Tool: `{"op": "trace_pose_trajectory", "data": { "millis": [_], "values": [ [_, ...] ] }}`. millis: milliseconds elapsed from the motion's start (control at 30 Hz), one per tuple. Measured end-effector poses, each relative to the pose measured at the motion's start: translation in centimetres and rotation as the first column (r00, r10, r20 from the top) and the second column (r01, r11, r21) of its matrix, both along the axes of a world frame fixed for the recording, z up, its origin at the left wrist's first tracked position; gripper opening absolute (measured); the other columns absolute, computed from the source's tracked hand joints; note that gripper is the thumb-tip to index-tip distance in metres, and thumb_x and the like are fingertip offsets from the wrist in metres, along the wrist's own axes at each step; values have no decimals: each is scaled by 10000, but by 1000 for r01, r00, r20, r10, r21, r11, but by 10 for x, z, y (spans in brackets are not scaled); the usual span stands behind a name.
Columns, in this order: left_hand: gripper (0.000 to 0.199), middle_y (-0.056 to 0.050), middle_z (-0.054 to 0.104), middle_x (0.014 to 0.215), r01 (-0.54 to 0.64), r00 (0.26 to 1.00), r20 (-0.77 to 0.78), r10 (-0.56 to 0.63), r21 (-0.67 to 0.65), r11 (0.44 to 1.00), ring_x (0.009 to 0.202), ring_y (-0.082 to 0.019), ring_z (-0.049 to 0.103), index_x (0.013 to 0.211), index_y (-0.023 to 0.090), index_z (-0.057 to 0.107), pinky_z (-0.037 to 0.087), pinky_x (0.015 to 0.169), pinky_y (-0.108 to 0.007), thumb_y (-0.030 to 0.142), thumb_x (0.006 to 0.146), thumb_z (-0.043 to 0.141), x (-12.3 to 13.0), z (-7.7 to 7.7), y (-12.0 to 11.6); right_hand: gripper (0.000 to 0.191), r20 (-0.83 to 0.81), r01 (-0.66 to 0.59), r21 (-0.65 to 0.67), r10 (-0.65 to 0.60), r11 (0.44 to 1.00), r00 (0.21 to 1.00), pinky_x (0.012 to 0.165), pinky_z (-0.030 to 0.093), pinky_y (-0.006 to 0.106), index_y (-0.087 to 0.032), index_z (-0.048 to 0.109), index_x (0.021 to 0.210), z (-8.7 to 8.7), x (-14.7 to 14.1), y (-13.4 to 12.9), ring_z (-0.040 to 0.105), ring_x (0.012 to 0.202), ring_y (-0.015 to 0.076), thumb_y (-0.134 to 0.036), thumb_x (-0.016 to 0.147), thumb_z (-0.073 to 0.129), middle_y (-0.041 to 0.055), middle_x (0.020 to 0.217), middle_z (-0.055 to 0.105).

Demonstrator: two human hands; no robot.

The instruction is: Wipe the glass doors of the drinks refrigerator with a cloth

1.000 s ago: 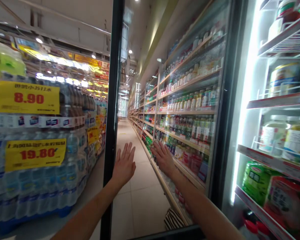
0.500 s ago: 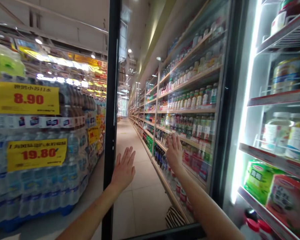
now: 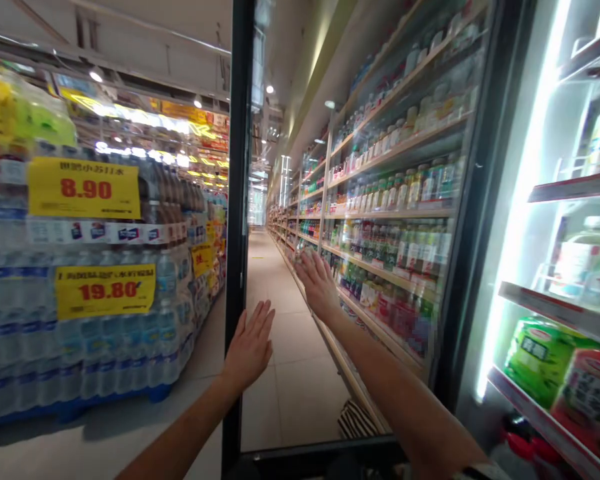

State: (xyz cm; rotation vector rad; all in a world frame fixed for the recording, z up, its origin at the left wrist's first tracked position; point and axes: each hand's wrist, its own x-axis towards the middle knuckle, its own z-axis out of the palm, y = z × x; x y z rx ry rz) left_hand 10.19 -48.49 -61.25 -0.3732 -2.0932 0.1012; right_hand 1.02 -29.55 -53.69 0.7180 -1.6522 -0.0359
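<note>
the person is holding both bare hands up at the glass door (image 3: 285,417), which is standing open between the aisle and a lit cooler. the left hand (image 3: 250,343) is lying low beside the black frame (image 3: 239,200), open and nearly flat, perhaps keeping the door steady; the right hand (image 3: 319,287) is resting higher, open, its fingers slightly parted, probably spreading its pressure over the pane. neither is visibly gripping anything, though i can't tell what might be hiding under the right palm. a green pouch (image 3: 537,360) is sitting on a cooler shelf (image 3: 535,417); stacked water bottles (image 3: 115,343) and yellow price signs (image 3: 84,189) are lining the pale floor (image 3: 105,437).
</note>
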Motion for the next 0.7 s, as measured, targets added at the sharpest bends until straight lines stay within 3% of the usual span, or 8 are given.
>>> {"op": "trace_pose_trajectory", "data": {
  "millis": [133, 200, 367, 400, 467, 567, 633, 700],
  "values": [
    [527, -131, 403, 1394, -6, 997, -81, 4, -22, 1000, 1317, -236, 333, 1295, 88, 435, 225, 1091, -428, 171, 775, 409, 11, 7, -15, 442, 10, -79, 325, 80, 943, 997, 1119, 181, 431, -191, 444, 1312, -43, 15, -5, 89, 1397, 231, -161, 875, 392, 21, 1460, 326],
    [527, -138, 404, 1393, -12, 992, -122, 8, -31, 999, 1323, -241, 320, 1301, 81, 422, 208, 1096, -430, 167, 781, 406, 13, 13, -22, 447, 22, -83, 324, 81, 942, 997, 1118, 182, 434, -201, 435, 1318, -38, 16, -12, 108, 1395, 227, -156, 875, 391, 16, 1460, 326],
    [539, -169, 368, 1410, -60, 983, -177, 56, -17, 998, 1333, -271, 294, 1317, 59, 376, 205, 1089, -467, 160, 789, 406, 16, 21, -31, 493, 95, -52, -18, 53, 999, 994, 1094, 189, 496, -206, 383, 1352, 20, 11, -46, 94, 1397, 256, -114, 867, 390, 64, 1458, 326],
    [541, -173, 360, 1413, -66, 982, -180, 62, -13, 998, 1335, -275, 291, 1318, 57, 371, 208, 1087, -472, 161, 789, 410, 18, 21, -32, 489, 107, -62, -5, 63, 998, 992, 1092, 193, 497, -205, 382, 1351, 21, 12, -51, 102, 1396, 256, -118, 869, 393, 66, 1458, 325],
    [544, -173, 354, 1417, -76, 981, -181, 75, -1, 997, 1339, -272, 283, 1323, 63, 362, 210, 1087, -474, 162, 790, 414, 20, 20, -36, 456, 112, -117, 157, 101, 981, 989, 1091, 217, 475, -202, 406, 1330, 5, 18, -57, 149, 1387, 240, -144, 877, 403, 61, 1453, 336],
    [547, -178, 351, 1417, -97, 978, -183, 98, 13, 995, 1339, -264, 284, 1327, 64, 350, 223, 1083, -467, 160, 792, 412, 22, 21, -43, 354, 78, -193, 432, 177, 881, 981, 1070, 281, 423, -207, 505, 1234, -30, 26, -57, 266, 1344, 211, -205, 896, 402, 27, 1412, 408],
    [550, -188, 349, 1415, -106, 976, -187, 109, 26, 994, 1336, -268, 289, 1323, 57, 351, 233, 1078, -465, 160, 787, 417, 21, 21, -47, 325, 38, -199, 477, 207, 856, 978, 1059, 300, 408, -223, 541, 1190, -37, 26, -58, 304, 1322, 201, -218, 906, 384, -2, 1386, 444],
    [555, -196, 344, 1416, -107, 975, -190, 112, 35, 994, 1336, -274, 289, 1320, 50, 352, 231, 1078, -469, 164, 782, 425, 19, 20, -47, 350, 6, -175, 394, 188, 902, 982, 1071, 274, 424, -226, 517, 1225, -26, 24, -61, 277, 1336, 209, -203, 905, 378, 3, 1394, 433]
  ]
}}
